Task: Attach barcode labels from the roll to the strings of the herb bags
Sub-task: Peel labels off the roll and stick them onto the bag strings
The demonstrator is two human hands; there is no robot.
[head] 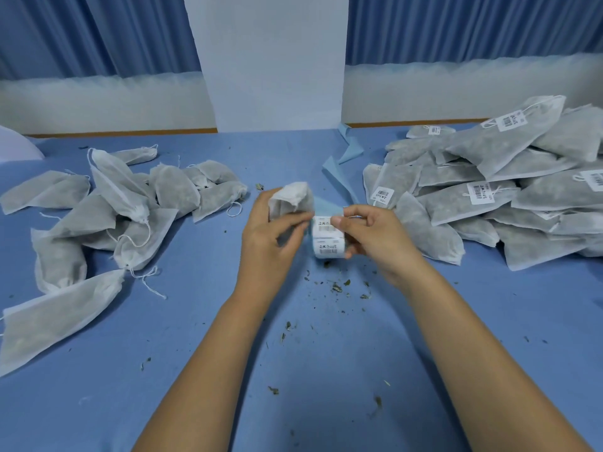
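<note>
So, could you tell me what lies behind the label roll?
A blue backing strip trails away behind the label roll, partly covered by the herb bag and right hand.

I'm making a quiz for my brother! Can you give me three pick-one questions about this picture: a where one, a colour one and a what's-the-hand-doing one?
1. Where is the pile of labelled bags? A. the person's right B. the person's left C. the floor
2. What colour is the table cover? A. red B. blue C. yellow
3. What is the left hand doing? A. lying flat B. waving C. holding a herb bag
Answers: A, barcodes show only on that pile; B, blue shows between the piles; C, its fingers curl round the bag.
</note>
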